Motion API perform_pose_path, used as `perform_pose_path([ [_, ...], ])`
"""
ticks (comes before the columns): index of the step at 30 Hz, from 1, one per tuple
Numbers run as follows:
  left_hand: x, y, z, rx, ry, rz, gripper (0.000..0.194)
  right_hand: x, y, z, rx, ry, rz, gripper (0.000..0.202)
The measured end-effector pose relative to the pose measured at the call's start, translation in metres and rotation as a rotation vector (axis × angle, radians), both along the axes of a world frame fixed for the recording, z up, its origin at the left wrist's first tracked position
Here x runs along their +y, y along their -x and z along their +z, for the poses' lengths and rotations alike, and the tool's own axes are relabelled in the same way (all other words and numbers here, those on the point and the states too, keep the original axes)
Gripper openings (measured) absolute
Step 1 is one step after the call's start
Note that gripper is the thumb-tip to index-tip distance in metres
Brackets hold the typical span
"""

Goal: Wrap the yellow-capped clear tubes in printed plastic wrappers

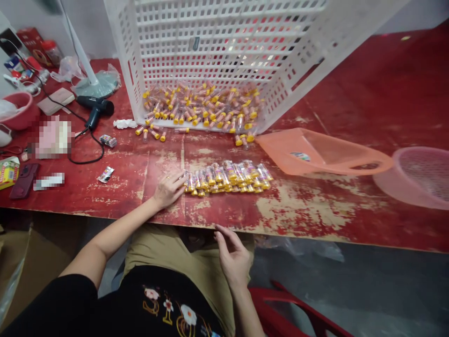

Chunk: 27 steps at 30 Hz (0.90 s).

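Small clear tubes with yellow caps (pixel 224 177) lie stacked in rows on the red table. At the left end of this stack rests my left hand (pixel 170 189), fingers stretched out and touching the outermost tubes. My right hand (pixel 233 255) hangs just off the table's front edge, above my lap. Its thumb and forefinger are near each other with a gap between them, and I see nothing held there. Behind the stack, a white plastic crate (pixel 217 47) lies on its side, with many more yellow-capped tubes (pixel 199 107) spilling at its mouth.
An orange plastic bag (pixel 326 150) and a pink basket (pixel 417 178) are on the right. Leftward lie a hair dryer (pixel 95 108) with its cord, small packets (pixel 106 174), a dark red phone case (pixel 24 181) and a pink bowl (pixel 21 110). A red chair (pixel 277 304) stands below.
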<state>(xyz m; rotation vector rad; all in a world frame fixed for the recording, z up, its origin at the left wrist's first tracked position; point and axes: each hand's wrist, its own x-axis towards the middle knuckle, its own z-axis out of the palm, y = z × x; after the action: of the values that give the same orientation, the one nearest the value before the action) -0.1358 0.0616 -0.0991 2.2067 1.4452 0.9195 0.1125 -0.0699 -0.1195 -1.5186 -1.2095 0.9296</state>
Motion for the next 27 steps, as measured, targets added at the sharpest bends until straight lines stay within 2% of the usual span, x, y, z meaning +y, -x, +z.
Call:
perform_pose_path([
  [7, -0.001, -0.004, -0.009, -0.073, -0.001, 0.057, 0.03, -0.003, -0.008, -0.005, -0.004, 0.036, -0.006, 0.038],
  [11, -0.011, -0.006, -0.007, -0.028, -0.031, 0.042, 0.032, -0.003, -0.011, -0.007, 0.014, 0.071, -0.015, 0.043],
  [14, -0.014, 0.008, 0.0, -0.012, -0.059, 0.034, 0.039, -0.002, -0.013, -0.011, -0.005, 0.112, -0.012, 0.049],
  [16, -0.014, 0.032, 0.009, -0.001, -0.059, 0.126, 0.044, -0.002, -0.014, -0.012, -0.006, 0.141, 0.007, 0.052],
  [17, -0.014, 0.049, 0.014, 0.012, -0.055, 0.212, 0.044, -0.002, -0.014, -0.011, 0.002, 0.151, 0.018, 0.053],
  [20, -0.021, 0.109, 0.028, 0.125, 0.009, 0.571, 0.045, -0.003, -0.013, -0.008, 0.002, 0.169, 0.048, 0.054],
  [23, -0.038, 0.164, 0.031, 0.243, 0.223, 0.936, 0.05, -0.001, -0.007, -0.003, -0.031, 0.165, 0.083, 0.05],
  [25, -0.05, 0.189, 0.028, 0.207, 0.351, 1.061, 0.048, 0.003, 0.0, 0.0, -0.014, 0.135, 0.114, 0.048],
  [27, -0.059, 0.201, 0.023, 0.151, 0.395, 1.086, 0.04, 0.008, 0.008, 0.003, 0.024, 0.092, 0.148, 0.045],
])
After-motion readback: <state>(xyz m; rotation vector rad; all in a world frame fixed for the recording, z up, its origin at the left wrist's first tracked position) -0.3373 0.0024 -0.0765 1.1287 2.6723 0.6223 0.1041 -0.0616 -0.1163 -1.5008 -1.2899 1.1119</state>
